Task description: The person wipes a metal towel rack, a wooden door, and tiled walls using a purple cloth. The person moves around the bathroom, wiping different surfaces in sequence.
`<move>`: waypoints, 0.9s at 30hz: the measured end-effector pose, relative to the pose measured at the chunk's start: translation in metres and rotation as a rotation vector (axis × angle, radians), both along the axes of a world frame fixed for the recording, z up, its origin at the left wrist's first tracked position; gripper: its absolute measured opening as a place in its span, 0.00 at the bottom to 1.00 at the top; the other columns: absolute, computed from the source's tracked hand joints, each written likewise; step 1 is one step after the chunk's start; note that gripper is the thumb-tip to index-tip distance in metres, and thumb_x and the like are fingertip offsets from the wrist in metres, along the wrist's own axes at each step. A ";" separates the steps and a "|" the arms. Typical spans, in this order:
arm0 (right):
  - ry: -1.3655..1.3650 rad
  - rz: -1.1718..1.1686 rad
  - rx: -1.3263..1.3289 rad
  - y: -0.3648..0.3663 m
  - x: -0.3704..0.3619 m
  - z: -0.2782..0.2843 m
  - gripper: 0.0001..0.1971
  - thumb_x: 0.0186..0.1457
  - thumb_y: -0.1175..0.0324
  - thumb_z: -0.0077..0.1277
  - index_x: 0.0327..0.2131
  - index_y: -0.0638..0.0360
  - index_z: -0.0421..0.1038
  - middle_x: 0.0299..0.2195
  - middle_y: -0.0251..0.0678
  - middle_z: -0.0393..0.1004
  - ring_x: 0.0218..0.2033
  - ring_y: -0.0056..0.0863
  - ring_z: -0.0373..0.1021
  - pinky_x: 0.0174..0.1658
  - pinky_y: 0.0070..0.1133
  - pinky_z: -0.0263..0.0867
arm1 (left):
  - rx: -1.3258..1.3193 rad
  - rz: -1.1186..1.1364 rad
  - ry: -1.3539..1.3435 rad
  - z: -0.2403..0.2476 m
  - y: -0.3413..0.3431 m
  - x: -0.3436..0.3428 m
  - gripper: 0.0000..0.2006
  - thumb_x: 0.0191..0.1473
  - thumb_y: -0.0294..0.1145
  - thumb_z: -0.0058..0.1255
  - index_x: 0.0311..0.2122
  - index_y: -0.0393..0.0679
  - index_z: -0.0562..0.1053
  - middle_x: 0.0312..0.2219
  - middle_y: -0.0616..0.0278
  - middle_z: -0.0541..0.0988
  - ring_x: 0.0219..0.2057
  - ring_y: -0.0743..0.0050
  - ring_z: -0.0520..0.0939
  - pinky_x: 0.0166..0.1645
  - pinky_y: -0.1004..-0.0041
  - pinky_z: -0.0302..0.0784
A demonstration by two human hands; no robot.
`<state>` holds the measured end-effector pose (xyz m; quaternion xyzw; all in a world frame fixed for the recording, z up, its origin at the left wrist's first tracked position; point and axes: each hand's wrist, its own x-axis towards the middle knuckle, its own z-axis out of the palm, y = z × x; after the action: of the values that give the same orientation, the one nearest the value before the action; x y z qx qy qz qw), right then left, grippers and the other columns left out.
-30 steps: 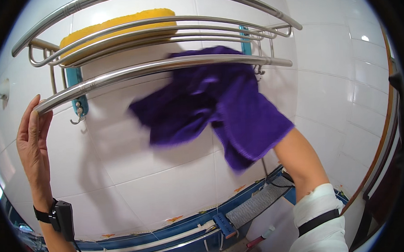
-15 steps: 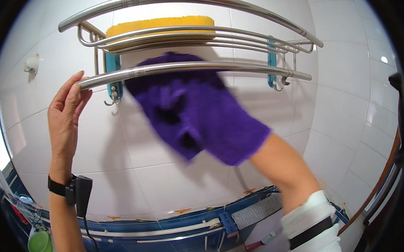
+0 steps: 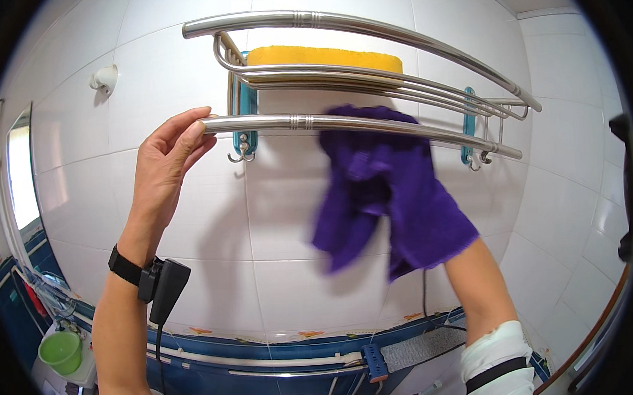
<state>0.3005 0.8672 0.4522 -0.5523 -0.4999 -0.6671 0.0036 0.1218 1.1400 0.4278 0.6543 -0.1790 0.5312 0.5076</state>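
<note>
A steel towel rack (image 3: 358,26) is fixed to the white tiled wall. My left hand (image 3: 167,165) pinches the left end of its lower bar (image 3: 264,123) between thumb and fingers. A purple cloth (image 3: 415,200) drapes over my right hand and is bunched against the middle of that bar, its loose corners hanging below and slightly blurred. Only my right forearm (image 3: 483,285) shows; the fingers are hidden in the cloth, which they seem to grip around the bar. On the rack's shelf rods lies a folded yellow towel (image 3: 324,59).
Blue brackets with hooks (image 3: 243,141) hold the rack. A white wall fitting (image 3: 104,80) is at the upper left. Lower down are a grey roll-shaped cloth (image 3: 418,345) on a rail and a green basin (image 3: 60,352). A dark device with a cable (image 3: 169,292) is strapped to my left wrist.
The whole view has shifted, so the rack appears farther right and lower. My right hand and the purple cloth have slid rightward along the lower bar. My left hand keeps its hold.
</note>
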 end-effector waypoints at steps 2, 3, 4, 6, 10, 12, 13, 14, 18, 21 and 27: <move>0.002 -0.021 0.086 -0.020 0.005 0.003 0.08 0.47 0.72 0.50 0.32 0.62 0.74 0.28 0.45 0.72 0.35 0.46 0.71 0.40 0.35 0.68 | 0.056 -0.007 0.012 0.003 -0.004 -0.005 0.17 0.62 0.36 0.54 0.52 0.39 0.75 0.41 0.59 0.81 0.43 0.75 0.82 0.55 0.72 0.79; 0.005 -0.046 0.126 -0.029 0.004 -0.001 0.07 0.47 0.72 0.50 0.31 0.61 0.74 0.28 0.44 0.72 0.34 0.46 0.71 0.40 0.35 0.68 | 0.037 0.061 0.040 0.004 -0.006 -0.007 0.16 0.61 0.36 0.54 0.51 0.39 0.75 0.41 0.59 0.81 0.43 0.75 0.82 0.54 0.73 0.79; 0.041 -0.229 0.143 -0.039 0.001 -0.007 0.07 0.47 0.73 0.50 0.31 0.60 0.74 0.28 0.44 0.72 0.34 0.46 0.71 0.40 0.34 0.68 | 0.043 0.107 0.044 0.005 -0.007 -0.009 0.16 0.61 0.35 0.55 0.51 0.40 0.76 0.41 0.60 0.82 0.43 0.75 0.82 0.53 0.73 0.79; 0.234 -0.627 0.006 -0.058 -0.008 -0.027 0.05 0.45 0.72 0.52 0.29 0.55 0.73 0.30 0.41 0.73 0.35 0.45 0.71 0.40 0.33 0.69 | 0.132 0.273 -0.065 0.007 -0.006 -0.010 0.14 0.60 0.34 0.56 0.49 0.41 0.77 0.41 0.61 0.82 0.43 0.75 0.82 0.51 0.74 0.80; 0.210 -0.199 0.095 -0.075 -0.023 -0.044 0.06 0.47 0.72 0.52 0.32 0.57 0.72 0.32 0.42 0.73 0.37 0.43 0.71 0.41 0.33 0.68 | 0.546 0.741 -0.472 0.026 0.011 0.004 0.16 0.56 0.27 0.58 0.51 0.48 0.76 0.45 0.64 0.82 0.42 0.76 0.82 0.47 0.75 0.79; 0.171 -0.122 0.060 -0.066 -0.023 -0.033 0.07 0.48 0.72 0.51 0.34 0.57 0.71 0.34 0.42 0.73 0.38 0.43 0.71 0.43 0.33 0.68 | 0.697 0.792 -0.592 0.041 0.011 0.017 0.20 0.54 0.23 0.58 0.53 0.51 0.75 0.47 0.65 0.81 0.40 0.76 0.82 0.44 0.76 0.80; 0.149 -0.096 0.040 -0.057 -0.023 -0.025 0.08 0.49 0.72 0.51 0.35 0.58 0.71 0.35 0.42 0.73 0.39 0.42 0.71 0.43 0.33 0.68 | 0.659 0.840 -0.484 0.047 0.005 0.023 0.25 0.52 0.20 0.59 0.55 0.54 0.74 0.48 0.66 0.80 0.38 0.76 0.81 0.42 0.77 0.80; 0.129 -0.077 0.019 -0.047 -0.021 -0.016 0.08 0.49 0.72 0.51 0.36 0.58 0.70 0.36 0.42 0.73 0.39 0.42 0.71 0.44 0.33 0.68 | 0.674 0.832 -0.530 0.051 -0.007 0.028 0.26 0.52 0.18 0.57 0.56 0.55 0.72 0.45 0.64 0.81 0.34 0.73 0.81 0.40 0.72 0.82; 0.053 -0.012 -0.055 0.013 -0.020 0.001 0.10 0.52 0.72 0.50 0.40 0.59 0.69 0.39 0.43 0.72 0.42 0.42 0.71 0.46 0.32 0.67 | 0.592 0.592 -0.426 0.052 -0.059 0.007 0.23 0.55 0.17 0.50 0.57 0.42 0.68 0.45 0.59 0.80 0.43 0.72 0.81 0.50 0.74 0.77; 0.035 0.019 -0.088 0.036 -0.016 0.005 0.12 0.54 0.72 0.49 0.43 0.60 0.69 0.41 0.43 0.72 0.44 0.42 0.70 0.48 0.32 0.67 | 0.809 1.007 -0.214 0.017 -0.095 -0.021 0.26 0.57 0.22 0.51 0.61 0.42 0.63 0.48 0.55 0.78 0.46 0.63 0.81 0.49 0.69 0.78; 0.009 -0.046 -0.062 -0.005 0.014 0.016 0.15 0.58 0.71 0.48 0.48 0.61 0.67 0.46 0.44 0.72 0.48 0.41 0.70 0.52 0.32 0.66 | 0.818 0.945 -0.593 0.047 -0.016 0.035 0.24 0.52 0.19 0.58 0.54 0.47 0.69 0.37 0.61 0.81 0.41 0.68 0.83 0.52 0.66 0.82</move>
<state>0.3149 0.8621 0.4682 -0.5664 -0.5075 -0.6487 -0.0269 0.1565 1.1242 0.4744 0.6281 -0.1921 0.7416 -0.1363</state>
